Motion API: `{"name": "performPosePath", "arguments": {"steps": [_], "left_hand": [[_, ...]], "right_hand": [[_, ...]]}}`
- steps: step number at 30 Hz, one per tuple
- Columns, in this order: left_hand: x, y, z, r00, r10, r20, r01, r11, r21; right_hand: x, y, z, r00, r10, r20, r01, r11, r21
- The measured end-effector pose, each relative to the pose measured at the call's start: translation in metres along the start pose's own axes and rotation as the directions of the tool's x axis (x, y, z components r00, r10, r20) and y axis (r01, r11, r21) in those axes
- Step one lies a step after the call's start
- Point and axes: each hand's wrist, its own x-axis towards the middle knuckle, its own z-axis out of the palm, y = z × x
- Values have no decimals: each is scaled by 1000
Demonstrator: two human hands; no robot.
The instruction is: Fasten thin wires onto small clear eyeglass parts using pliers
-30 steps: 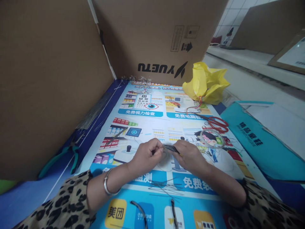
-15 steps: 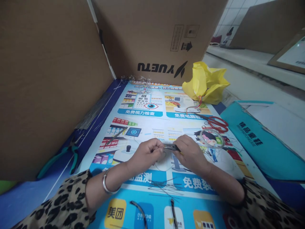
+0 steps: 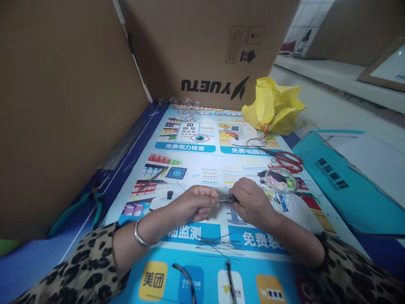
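Pliers with blue-green handles (image 3: 94, 196) lie spread open at the far left, near long, thin grey wires (image 3: 117, 152). Next comes the left arm, with a shiny silver bangle (image 3: 138, 237) around it. From where I sit, far away, I see that the left hand (image 3: 199, 204) has its fingers curled shut, with the tips right by the end of the dark metal pliers nose (image 3: 226, 198). I cannot tell if a tiny bit of wire is pinched there. Below lies a messy pile of thin dark wires (image 3: 218, 246), near the bottom of the picture poster (image 3: 202, 164).

The right hand (image 3: 255, 204) is closed snugly around the handle end of those dark pliers. The nose sticks out between the two hands, pointing at the left one. I can't see if its tips are tight together.

To do this well, I would hold the left fingers steady and let the right hand do gentle little squeezes. Soft skin is very close to hard metal, so I'd go slow and watch the tips. Over to the right, a clear round ring (image 3: 295, 182) and red-handled scissors (image 3: 289, 161) lie safely apart from both hands.
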Motion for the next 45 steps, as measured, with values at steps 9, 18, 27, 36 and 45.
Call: {"name": "performPosePath", "arguments": {"steps": [9,18,27,36,45], "left_hand": [[-1,2,1,999,-29,-20,29,1000,-1],[0,5,2,999,9,-37,-8,1000,29],[2,5,1,939,209,-274,-72,897,437],[0,-2,-10,702,692,-165,1,231,973],[1,-9,-14,687,724,57,95,-167,981]], "right_hand": [[-2,1,0,999,-40,-3,39,997,-69],[-4,0,4,999,16,28,-13,995,-96],[0,3,4,992,117,49,-112,989,-99],[-1,19,1,954,296,50,-284,944,-168],[2,7,-8,975,179,131,-134,945,-298]]}}
